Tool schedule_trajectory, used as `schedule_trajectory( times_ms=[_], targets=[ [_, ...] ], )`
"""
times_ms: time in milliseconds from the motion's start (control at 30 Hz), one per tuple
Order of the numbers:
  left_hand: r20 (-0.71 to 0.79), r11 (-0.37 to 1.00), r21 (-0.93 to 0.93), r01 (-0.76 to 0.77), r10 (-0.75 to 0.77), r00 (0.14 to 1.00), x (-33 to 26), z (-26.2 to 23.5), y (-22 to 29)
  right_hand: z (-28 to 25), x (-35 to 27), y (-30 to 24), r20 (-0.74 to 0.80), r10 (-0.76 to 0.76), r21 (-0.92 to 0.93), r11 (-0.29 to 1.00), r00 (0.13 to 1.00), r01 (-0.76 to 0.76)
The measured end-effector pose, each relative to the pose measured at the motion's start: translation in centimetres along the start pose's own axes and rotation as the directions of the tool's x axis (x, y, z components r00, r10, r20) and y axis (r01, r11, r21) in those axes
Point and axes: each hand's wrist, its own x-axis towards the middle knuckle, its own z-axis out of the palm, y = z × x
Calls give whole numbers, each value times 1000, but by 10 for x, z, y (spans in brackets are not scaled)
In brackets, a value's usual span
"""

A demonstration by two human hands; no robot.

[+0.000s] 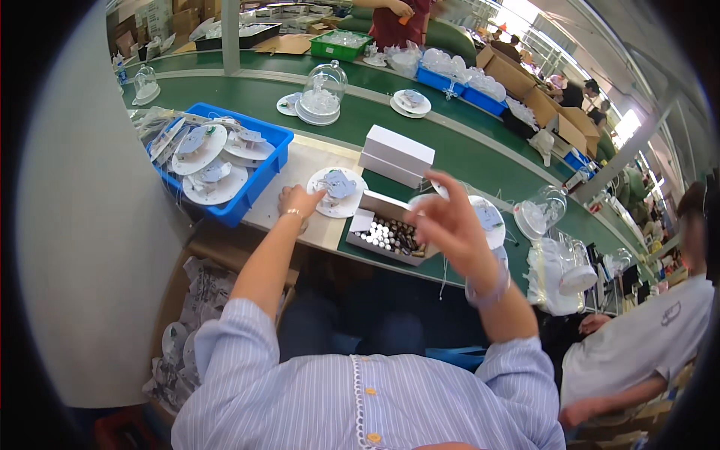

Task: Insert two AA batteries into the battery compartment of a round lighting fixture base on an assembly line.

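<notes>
My left hand [298, 202] grips the near left edge of a white round lamp base [353, 205], its thumb on top next to the grey plastic housing [337, 184]. The base lies flat on a pale board [289, 169]. To its right an open white carton [379, 201] holds many small batteries [388, 234], some with silver ends up and some dark. Above the right side of this carton hangs my right hand [454, 229], slightly blurred, its fingers apart and nothing visible in them. Behind and below that hand, more white round bases [487, 220] are partly hidden.
On the left a blue bin [259, 180] holds several lamp bases. White boxes [397, 154] stand beyond the carton. Clear domes [325, 86] rest on the green conveyor [262, 94]. A co-worker in a white shirt [637, 345] sits close at the right; another person [397, 22] stands across.
</notes>
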Motion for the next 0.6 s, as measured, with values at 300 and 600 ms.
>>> schedule_trajectory(
  times_ms=[300, 600],
  targets=[
    [143, 681, -707, 187, -122, 982, 28, 34, 10, -10, -181, 28, -385, 344, 316, 921, 856, -228],
    [97, 262, -961, 90, 16, 995, 3, -31, -11, -27, -229, 50, -348, 417, 398, 876, 840, -271]
  ],
)
